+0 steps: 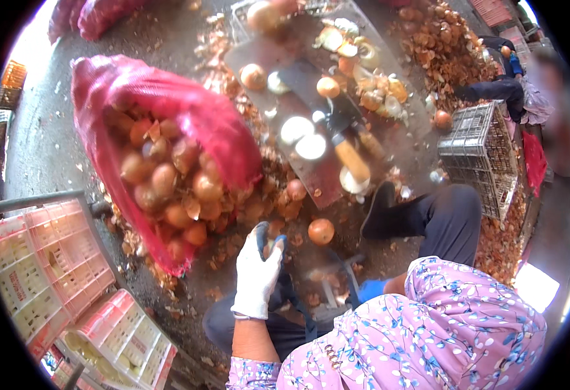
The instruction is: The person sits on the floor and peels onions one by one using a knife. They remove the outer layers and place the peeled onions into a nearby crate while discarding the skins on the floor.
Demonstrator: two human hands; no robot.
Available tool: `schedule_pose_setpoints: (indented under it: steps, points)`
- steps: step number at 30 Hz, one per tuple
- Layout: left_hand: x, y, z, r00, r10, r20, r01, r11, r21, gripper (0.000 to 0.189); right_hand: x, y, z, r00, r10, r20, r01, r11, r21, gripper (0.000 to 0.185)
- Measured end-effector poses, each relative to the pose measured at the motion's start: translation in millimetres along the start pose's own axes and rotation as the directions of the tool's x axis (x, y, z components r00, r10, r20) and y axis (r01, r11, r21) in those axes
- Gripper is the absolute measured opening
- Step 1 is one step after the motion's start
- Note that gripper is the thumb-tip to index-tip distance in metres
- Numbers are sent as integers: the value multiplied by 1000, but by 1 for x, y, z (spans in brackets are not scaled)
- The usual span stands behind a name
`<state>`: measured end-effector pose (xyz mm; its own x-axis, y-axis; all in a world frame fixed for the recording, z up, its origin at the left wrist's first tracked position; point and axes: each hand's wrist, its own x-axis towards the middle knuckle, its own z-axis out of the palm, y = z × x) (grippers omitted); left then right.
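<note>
My left hand [261,270], in a white glove with dark blue fingertips, reaches over the peel-strewn floor with its fingers curled; whether they hold anything is unclear. My right hand [370,291], in a blue glove, is low beside my body, mostly hidden by my sleeve. A brown onion [321,231] lies right of my left hand. Farther left, a pink mesh sack [143,78] spills unpeeled onions [164,179]. On the board [314,180] in front lie peeled onions [310,146], a knife with a wooden handle [351,158] and a second wooden handle.
Onion skins [448,44] cover much of the floor. A wire-like plastic crate [480,146] stands at the right, near another person's legs [494,92]. Pink and white crates [119,341], one holding peeled onions, stand at the lower left. More pink sacks [102,19] lie at the top left.
</note>
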<state>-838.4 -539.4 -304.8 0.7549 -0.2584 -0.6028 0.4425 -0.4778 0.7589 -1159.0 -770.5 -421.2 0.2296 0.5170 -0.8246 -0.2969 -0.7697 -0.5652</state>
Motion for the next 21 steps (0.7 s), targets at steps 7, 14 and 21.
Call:
schedule_pose_setpoints:
  steps: [7, 14, 21]
  points:
    - [0, 15, 12, 902, 418, -106, -390, 896, 212, 46, 33, 10, -3, 987, -77, -141, 59, 990, -124, 30]
    - [-10, 5, 50, 825, 553, -114, -519, 822, 233, 45, 63, 18, -10, 885, -184, -427, 149, 982, -115, 23]
    - [-24, -16, 79, 836, 549, 16, -547, 830, 110, 20, 35, 29, -81, 520, -364, -772, 497, 864, -73, 17]
